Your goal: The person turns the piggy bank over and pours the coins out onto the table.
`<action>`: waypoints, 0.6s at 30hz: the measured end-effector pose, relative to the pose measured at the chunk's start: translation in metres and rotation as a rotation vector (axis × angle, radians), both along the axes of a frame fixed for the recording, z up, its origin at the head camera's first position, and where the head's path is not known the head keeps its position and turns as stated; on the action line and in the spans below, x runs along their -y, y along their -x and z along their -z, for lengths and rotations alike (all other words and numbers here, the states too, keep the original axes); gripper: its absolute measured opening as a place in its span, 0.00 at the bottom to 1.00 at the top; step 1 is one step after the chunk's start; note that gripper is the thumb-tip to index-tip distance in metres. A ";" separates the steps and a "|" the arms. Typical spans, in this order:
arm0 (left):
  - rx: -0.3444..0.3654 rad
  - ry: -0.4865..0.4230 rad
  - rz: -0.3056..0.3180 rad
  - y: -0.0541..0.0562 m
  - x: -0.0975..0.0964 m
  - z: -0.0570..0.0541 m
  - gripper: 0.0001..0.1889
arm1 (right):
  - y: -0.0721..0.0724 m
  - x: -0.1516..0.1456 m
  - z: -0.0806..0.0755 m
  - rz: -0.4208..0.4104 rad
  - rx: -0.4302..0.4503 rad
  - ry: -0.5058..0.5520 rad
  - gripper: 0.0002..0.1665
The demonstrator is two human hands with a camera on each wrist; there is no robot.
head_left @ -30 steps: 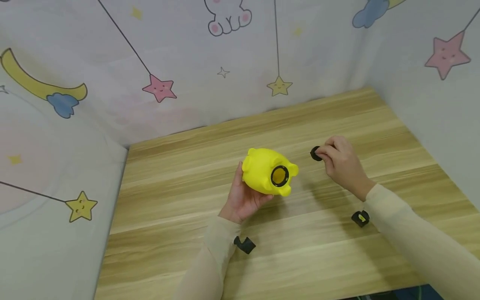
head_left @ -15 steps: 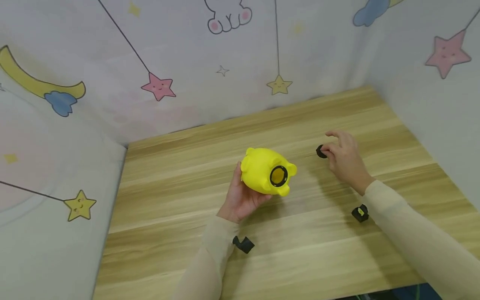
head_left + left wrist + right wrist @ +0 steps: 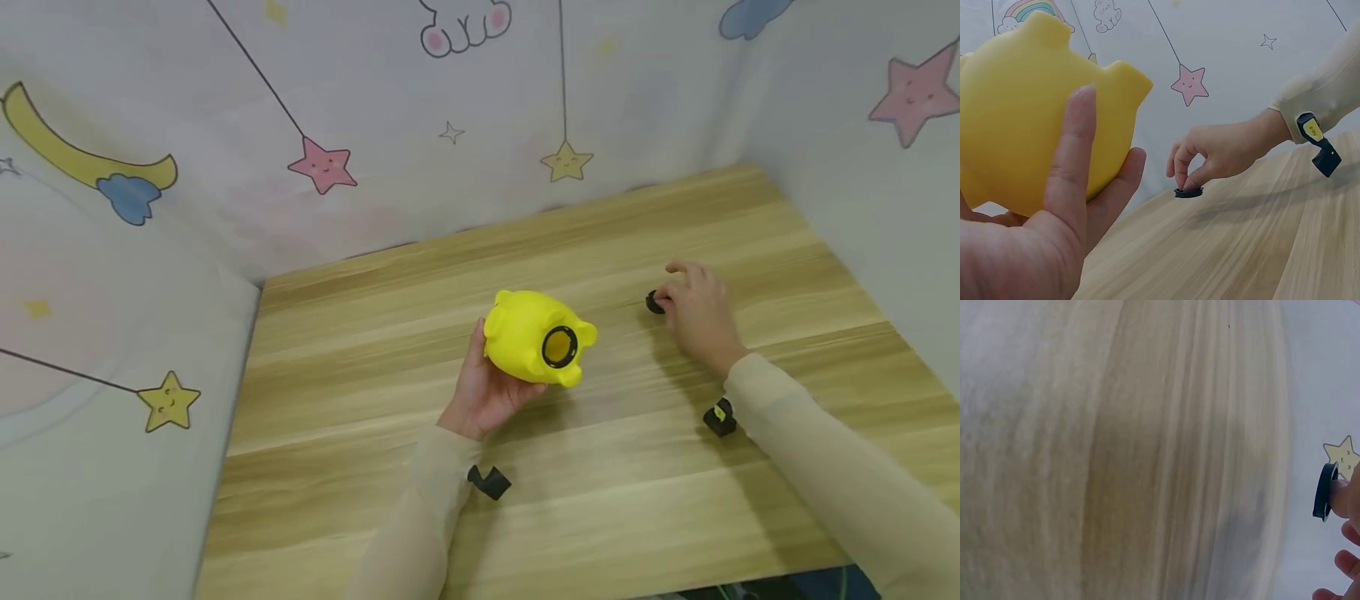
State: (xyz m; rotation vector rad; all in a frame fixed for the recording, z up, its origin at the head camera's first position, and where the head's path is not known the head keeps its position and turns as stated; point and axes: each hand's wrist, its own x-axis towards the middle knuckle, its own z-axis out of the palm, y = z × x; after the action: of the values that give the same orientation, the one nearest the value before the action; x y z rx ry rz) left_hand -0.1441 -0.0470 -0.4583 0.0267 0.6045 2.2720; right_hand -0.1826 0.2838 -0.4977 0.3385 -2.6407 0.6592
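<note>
My left hand [image 3: 491,392] grips a rounded yellow piggy bank [image 3: 517,333] from below and the left, its stubby feet sticking out. A round hole ringed in black [image 3: 559,347] in the bank faces up toward the head camera. In the left wrist view, fingers wrap the bank's smooth side [image 3: 1016,119]. Off to the right, my right hand [image 3: 701,317] pinches a small round black cap [image 3: 656,302] between thumb and finger. The left wrist view has this cap [image 3: 1189,193] close over the table; the right wrist view catches its edge [image 3: 1324,492].
A wood-grain table [image 3: 360,350] lies under both hands. Pale curtains [image 3: 420,183] printed with stars and moons hang along its back and sides. Black camera mounts [image 3: 489,482] stick out from both wrists. Dark items and a cable sit below the front edge.
The right hand has carried the black cap a little to the right, and its upper fingers have lifted away from the cap. The left hand and the piggy bank stay nearly still.
</note>
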 end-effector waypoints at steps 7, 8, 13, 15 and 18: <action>-0.006 -0.006 0.004 0.002 -0.002 0.003 0.37 | 0.000 -0.003 0.006 0.046 0.112 -0.019 0.03; -0.003 -0.008 0.006 0.002 -0.002 0.004 0.38 | -0.001 -0.003 0.007 0.051 0.119 -0.017 0.03; 0.010 -0.021 0.009 0.002 -0.002 0.007 0.39 | 0.000 -0.001 0.010 0.056 0.138 -0.005 0.02; 0.008 -0.025 0.008 0.002 -0.002 0.008 0.39 | 0.000 -0.001 0.011 0.055 0.140 -0.002 0.02; 0.001 -0.023 0.003 0.003 -0.002 0.009 0.38 | 0.001 0.000 0.013 0.056 0.138 0.003 0.02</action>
State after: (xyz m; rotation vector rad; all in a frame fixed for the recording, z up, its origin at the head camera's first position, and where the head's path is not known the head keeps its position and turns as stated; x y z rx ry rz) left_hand -0.1475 -0.0447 -0.4676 0.0376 0.5773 2.2760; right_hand -0.1833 0.2838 -0.5103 0.2244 -2.7680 0.6911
